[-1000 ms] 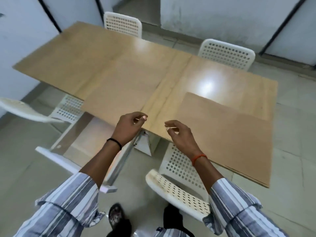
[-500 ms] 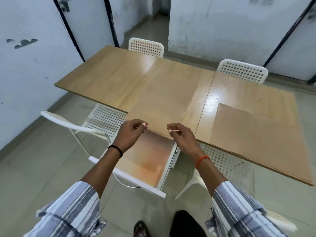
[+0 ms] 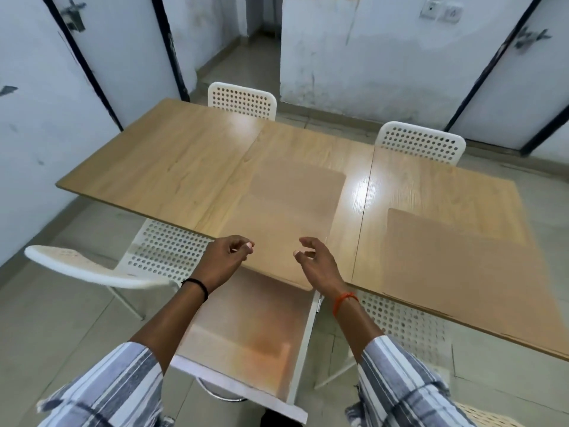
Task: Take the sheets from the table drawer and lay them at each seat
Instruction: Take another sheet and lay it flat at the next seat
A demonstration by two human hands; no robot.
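Note:
A brown sheet (image 3: 289,211) lies flat on the middle of the wooden table (image 3: 160,171); its near edge sticks out a little over the open white drawer (image 3: 295,374). A second brown sheet (image 3: 462,272) lies on the table's right part, at the near edge. My left hand (image 3: 220,261) and my right hand (image 3: 317,263) hover just above the middle sheet's near end, fingers loosely curled, holding nothing. The drawer's inside shows a brown-orange surface; I cannot tell whether sheets lie in it.
Two white perforated chairs stand at the far side, one at the left (image 3: 241,100) and one at the right (image 3: 420,143). Another chair (image 3: 92,269) is at the near left and one (image 3: 403,328) is tucked under the near right. Walls stand close on the left and behind.
My hands pushed the middle sheet further onto the table and let go of its near edge. The view has tilted up and back.

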